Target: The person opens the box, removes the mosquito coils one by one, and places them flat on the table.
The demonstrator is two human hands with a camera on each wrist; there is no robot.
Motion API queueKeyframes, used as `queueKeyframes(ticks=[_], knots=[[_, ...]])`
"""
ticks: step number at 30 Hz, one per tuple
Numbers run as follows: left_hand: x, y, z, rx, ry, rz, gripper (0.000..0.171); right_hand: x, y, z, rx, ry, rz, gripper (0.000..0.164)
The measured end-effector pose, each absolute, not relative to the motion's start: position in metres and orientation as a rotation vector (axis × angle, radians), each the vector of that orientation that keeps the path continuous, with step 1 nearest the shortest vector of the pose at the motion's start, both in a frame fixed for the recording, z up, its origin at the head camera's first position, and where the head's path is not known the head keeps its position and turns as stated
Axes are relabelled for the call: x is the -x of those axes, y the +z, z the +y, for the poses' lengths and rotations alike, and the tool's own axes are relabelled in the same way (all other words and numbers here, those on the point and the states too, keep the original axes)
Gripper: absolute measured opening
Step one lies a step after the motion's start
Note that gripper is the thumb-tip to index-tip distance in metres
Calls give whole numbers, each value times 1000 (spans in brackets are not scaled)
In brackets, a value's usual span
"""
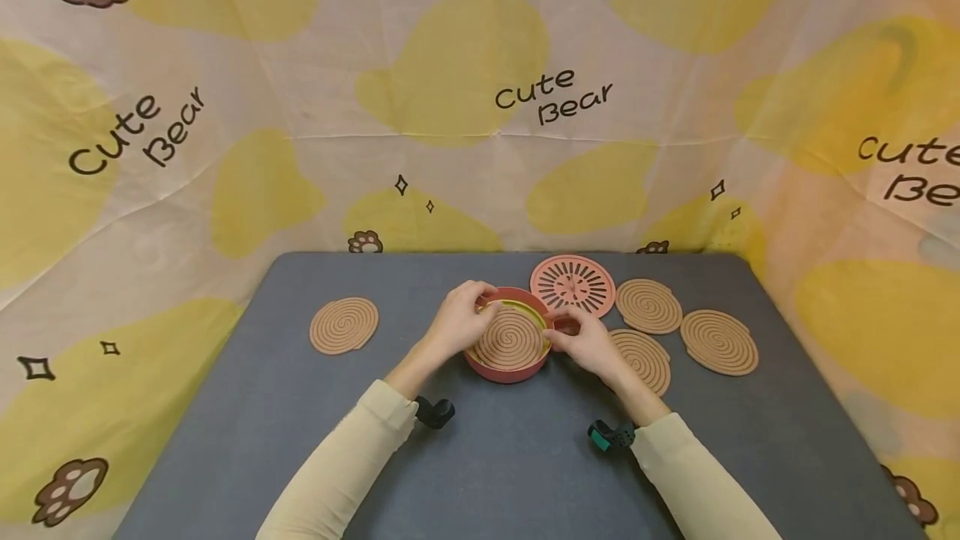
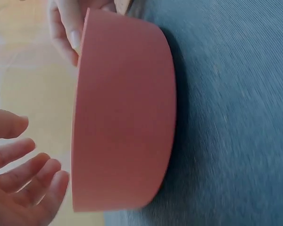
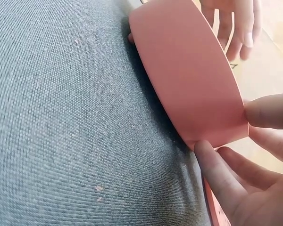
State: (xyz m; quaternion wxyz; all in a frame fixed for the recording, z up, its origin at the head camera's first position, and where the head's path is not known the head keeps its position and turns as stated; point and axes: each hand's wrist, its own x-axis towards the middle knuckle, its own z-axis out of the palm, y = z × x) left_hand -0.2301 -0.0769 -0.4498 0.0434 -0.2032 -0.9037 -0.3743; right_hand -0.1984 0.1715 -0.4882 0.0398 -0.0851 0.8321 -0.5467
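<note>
A round pink-red mosquito coil box [image 1: 504, 375] stands uncovered on the table, with a yellow-green lining [image 1: 531, 312] inside. One brown mosquito coil [image 1: 510, 342] lies in it. My left hand [image 1: 459, 320] hovers at the box's left rim; the left wrist view shows its fingers [image 2: 30, 172] loosely bent and apart from the wall. On the right side my right hand [image 1: 585, 345] holds the box, its thumb [image 3: 269, 112] at the rim and its fingers [image 3: 214, 162] against the outer wall.
Behind the box to the right lies the pink slotted lid [image 1: 572, 286]. More coils lie flat on the right: one coil [image 1: 649, 306] beside the lid, another coil [image 1: 720, 342] farther out, and a third coil [image 1: 647, 361] partly under my right arm. A single coil [image 1: 344, 326] lies left.
</note>
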Motion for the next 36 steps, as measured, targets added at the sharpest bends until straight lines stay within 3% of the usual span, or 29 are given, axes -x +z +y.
queueKeyframes(ticks=[16, 26, 36], knots=[[235, -469, -50, 488, -1154, -2901, 34, 197, -487, 172, 254, -1676, 2529, 37], [237, -475, -43, 530, -982, -2948, 28, 197, -491, 173, 267, -1689, 2527, 35], [241, -477, -40, 481, -923, -3051, 35, 197, -491, 173, 271, -1709, 2508, 37]])
